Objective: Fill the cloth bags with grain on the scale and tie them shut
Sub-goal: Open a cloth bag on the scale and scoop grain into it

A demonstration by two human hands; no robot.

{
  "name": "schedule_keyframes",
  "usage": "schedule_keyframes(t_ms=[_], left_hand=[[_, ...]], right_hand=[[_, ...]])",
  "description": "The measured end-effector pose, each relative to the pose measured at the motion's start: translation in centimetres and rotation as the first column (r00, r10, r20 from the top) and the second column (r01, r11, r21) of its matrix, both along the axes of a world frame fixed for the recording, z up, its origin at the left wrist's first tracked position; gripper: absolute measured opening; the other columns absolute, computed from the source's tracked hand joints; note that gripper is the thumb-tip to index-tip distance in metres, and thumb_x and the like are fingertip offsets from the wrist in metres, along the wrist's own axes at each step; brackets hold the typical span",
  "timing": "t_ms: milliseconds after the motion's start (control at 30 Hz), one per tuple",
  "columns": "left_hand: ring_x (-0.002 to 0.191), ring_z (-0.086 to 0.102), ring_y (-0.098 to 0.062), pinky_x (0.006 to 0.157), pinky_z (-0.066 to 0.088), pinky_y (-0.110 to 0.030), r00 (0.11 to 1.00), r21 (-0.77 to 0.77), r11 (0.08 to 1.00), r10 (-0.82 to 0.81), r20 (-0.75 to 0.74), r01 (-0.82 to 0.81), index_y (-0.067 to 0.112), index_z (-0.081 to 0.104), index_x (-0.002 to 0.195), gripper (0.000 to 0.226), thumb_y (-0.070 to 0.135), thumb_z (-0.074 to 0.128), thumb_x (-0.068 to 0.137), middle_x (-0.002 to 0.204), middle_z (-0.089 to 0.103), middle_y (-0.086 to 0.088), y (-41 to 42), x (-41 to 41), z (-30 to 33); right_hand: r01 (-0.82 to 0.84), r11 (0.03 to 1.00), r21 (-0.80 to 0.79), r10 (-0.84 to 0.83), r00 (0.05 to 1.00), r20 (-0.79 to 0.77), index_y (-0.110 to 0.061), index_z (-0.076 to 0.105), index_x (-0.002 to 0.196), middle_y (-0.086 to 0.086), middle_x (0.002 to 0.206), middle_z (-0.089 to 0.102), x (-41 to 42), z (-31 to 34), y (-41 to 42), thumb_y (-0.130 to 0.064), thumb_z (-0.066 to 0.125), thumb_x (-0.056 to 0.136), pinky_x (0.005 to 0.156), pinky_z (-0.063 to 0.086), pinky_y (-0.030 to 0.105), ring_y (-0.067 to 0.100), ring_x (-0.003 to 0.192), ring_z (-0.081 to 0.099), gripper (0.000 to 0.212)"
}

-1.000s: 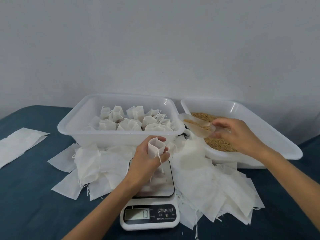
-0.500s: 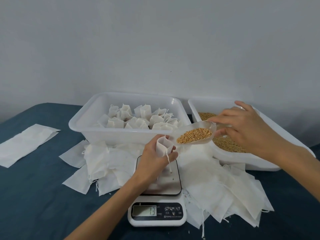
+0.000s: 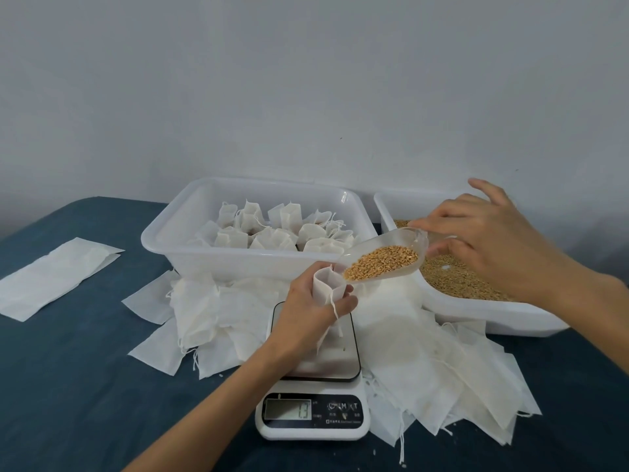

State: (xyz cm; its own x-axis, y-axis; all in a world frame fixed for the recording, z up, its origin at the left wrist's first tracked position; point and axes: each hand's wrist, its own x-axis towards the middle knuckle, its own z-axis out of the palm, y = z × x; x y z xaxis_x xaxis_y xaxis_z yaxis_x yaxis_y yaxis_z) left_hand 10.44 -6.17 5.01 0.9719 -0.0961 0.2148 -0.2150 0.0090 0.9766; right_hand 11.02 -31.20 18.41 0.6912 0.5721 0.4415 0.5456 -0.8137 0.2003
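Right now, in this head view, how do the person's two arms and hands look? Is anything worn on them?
Both forearms are bare up to the frame's edge: no sleeves or gloves show. The left hand shows no ring, watch or bracelet, and neither does the right hand. No markings or cables are visible on either arm.

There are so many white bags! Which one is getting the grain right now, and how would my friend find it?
Find the white kitchen scale in the middle of the blue table. Just above its platform, the left hand grips one small cloth bag upright. It is the only bag held with its mouth open, and the clear scoop of golden grain tips right at it.
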Motion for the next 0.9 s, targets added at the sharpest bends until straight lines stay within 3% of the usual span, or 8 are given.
schedule_keyframes(t_ms=[300,767,900], left_hand=[[0.102,0.072,-0.026,0.088,0.059,-0.051,1.000,0.008,1.000,-0.009,0.007,0.009,0.027,0.069,0.114,0.039,0.020,0.077,0.076,0.100,0.076,-0.006,-0.03,-0.18,0.24],[0.099,0.070,-0.026,0.090,0.057,-0.038,0.999,0.005,0.999,-0.039,0.027,0.039,0.018,0.069,0.115,0.039,0.019,0.077,0.076,0.099,0.075,-0.005,-0.11,-0.17,0.15],[0.095,0.071,-0.020,0.086,0.056,-0.030,0.999,-0.001,0.999,-0.045,0.021,0.045,0.015,0.069,0.115,0.035,0.006,0.080,0.083,0.098,0.075,-0.006,-0.04,-0.10,0.13]], right_hand=[[0.000,1.000,-0.009,0.000,1.000,0.016,-0.016,0.075,0.118,0.003,0.101,0.072,-0.22,0.23,0.26,-0.011,0.075,0.085,0.118,0.021,0.058,0.028,0.100,0.066,0.034],[-0.010,0.999,-0.030,0.012,0.998,0.069,-0.015,0.076,0.117,0.005,0.098,0.072,-0.38,0.64,0.26,-0.011,0.070,0.087,0.116,0.023,0.062,0.031,0.096,0.067,0.031],[-0.005,0.999,-0.031,0.007,0.998,0.063,-0.015,0.075,0.117,0.005,0.099,0.072,-0.31,0.56,0.29,-0.010,0.075,0.086,0.116,0.023,0.062,0.031,0.096,0.067,0.032]])
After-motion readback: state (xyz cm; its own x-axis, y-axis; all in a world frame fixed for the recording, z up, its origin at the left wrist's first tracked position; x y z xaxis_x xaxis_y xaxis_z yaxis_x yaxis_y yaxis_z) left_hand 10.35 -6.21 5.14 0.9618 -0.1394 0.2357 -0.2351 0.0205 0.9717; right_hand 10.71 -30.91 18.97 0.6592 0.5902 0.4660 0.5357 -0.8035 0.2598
